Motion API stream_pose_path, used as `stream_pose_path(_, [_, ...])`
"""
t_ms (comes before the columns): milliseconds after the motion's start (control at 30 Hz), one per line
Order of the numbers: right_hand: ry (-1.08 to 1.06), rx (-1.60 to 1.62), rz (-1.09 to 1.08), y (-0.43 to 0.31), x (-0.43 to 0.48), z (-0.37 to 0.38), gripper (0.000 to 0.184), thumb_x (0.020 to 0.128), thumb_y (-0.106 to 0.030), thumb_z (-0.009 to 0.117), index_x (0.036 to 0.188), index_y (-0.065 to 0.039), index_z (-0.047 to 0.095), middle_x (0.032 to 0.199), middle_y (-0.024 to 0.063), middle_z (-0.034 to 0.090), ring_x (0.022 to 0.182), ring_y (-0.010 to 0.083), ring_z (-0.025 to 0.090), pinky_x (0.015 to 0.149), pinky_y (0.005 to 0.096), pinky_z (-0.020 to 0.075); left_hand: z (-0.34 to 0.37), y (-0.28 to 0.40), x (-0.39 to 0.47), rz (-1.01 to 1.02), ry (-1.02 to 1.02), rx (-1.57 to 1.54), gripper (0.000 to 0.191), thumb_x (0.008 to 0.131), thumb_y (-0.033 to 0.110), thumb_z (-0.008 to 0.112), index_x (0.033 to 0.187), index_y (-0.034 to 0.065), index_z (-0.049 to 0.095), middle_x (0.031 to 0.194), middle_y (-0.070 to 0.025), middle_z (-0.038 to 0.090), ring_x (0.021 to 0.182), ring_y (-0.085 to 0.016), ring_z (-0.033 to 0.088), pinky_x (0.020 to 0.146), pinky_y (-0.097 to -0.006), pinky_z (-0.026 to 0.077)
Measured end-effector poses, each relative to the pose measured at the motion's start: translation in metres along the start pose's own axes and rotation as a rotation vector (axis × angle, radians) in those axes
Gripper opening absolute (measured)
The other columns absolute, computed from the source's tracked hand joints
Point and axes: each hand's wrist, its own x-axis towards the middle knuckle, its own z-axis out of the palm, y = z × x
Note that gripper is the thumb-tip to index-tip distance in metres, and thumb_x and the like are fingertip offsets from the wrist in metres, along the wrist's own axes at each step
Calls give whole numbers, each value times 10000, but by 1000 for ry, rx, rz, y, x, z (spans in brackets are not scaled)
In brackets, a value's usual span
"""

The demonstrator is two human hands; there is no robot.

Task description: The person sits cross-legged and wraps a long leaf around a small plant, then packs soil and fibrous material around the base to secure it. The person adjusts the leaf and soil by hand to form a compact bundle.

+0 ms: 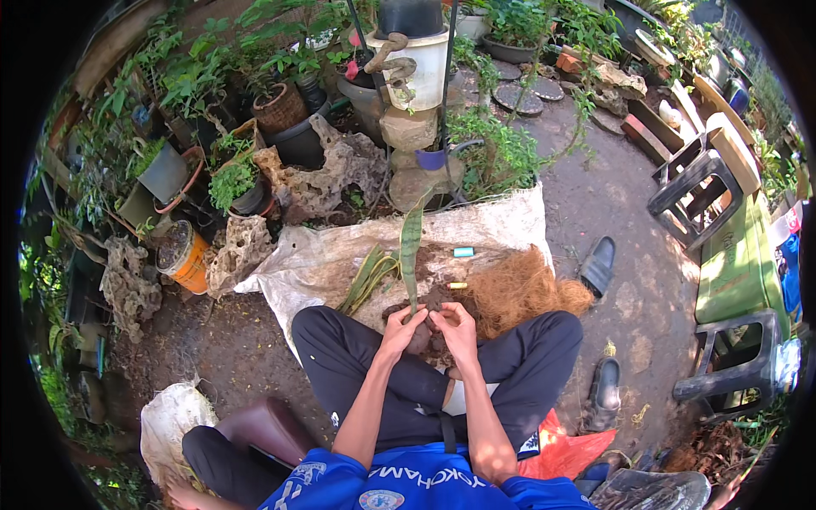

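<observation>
My left hand (pixel 399 330) pinches the base of an upright snake plant leaf (pixel 411 248) above my crossed legs. Under my fingers is a rounded clump of dark wet soil (pixel 419 339), which also touches the leaf's base. From the other side my right hand (pixel 459 328) presses its fingertips against the clump. More dark soil (pixel 438 299) lies just beyond my hands. To the left rest several snake plant leaves (pixel 366 280) with yellowish edges. A heap of brown coconut fibre (pixel 526 287) is on the right, near a yellow thread spool (pixel 457 285) and a blue spool (pixel 464 252).
A white woven sack (pixel 331 236) is spread beneath the materials. Porous rocks (pixel 331 169) and potted plants (pixel 280 108) stand beyond it. At right are sandals (pixel 598 264), black plastic stools (pixel 695 191) and a red plastic bag (pixel 561 446). Another person's leg (pixel 229 459) shows at lower left.
</observation>
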Motion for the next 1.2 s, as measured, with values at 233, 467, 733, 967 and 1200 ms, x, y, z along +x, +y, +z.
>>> stream_pose_path(233, [59, -444, -312, -3, -10, 9, 328, 791, -109, 782, 1069, -1, 644, 914, 100, 692, 782, 175, 687, 668, 299, 537, -18, -26, 3, -55, 35, -182, 349, 910, 193, 678, 1188, 1, 591, 897, -93, 678, 678, -183, 679, 603, -306, 554])
stream_pose_path(467, [70, -472, -251, 1, -5, -1, 283, 800, -139, 774, 1031, -2, 686, 945, 138, 718, 811, 226, 715, 702, 331, 546, -11, -21, 0, -38, 16, -136, 289, 892, 154, 701, 1124, 2, 620, 935, -91, 684, 755, -160, 679, 644, -300, 560])
stream_pose_path(733, [-10, -550, -351, 4, -3, -9, 226, 838, -116, 738, 1011, 18, 684, 853, 93, 718, 742, 137, 689, 657, 279, 532, -12, -15, -5, -80, -4, -146, 238, 893, 128, 690, 1082, -6, 635, 913, -82, 683, 825, -155, 673, 688, -305, 568])
stream_pose_path(967, [-60, -521, -319, 2, -8, -18, 219, 833, -129, 737, 986, 18, 685, 883, 109, 712, 760, 173, 693, 679, 300, 533, -14, -13, -5, -115, -86, -109, 259, 893, 152, 683, 1091, -3, 617, 886, -103, 678, 761, -169, 678, 660, -304, 563])
stream_pose_path(1200, [-90, -439, -252, 2, -8, -21, 186, 849, -124, 722, 962, 18, 684, 808, 46, 698, 736, 90, 649, 670, 261, 507, -18, -14, -4, -197, -149, -224, 310, 888, 183, 683, 1125, 13, 579, 876, -128, 676, 707, -194, 677, 636, -319, 567])
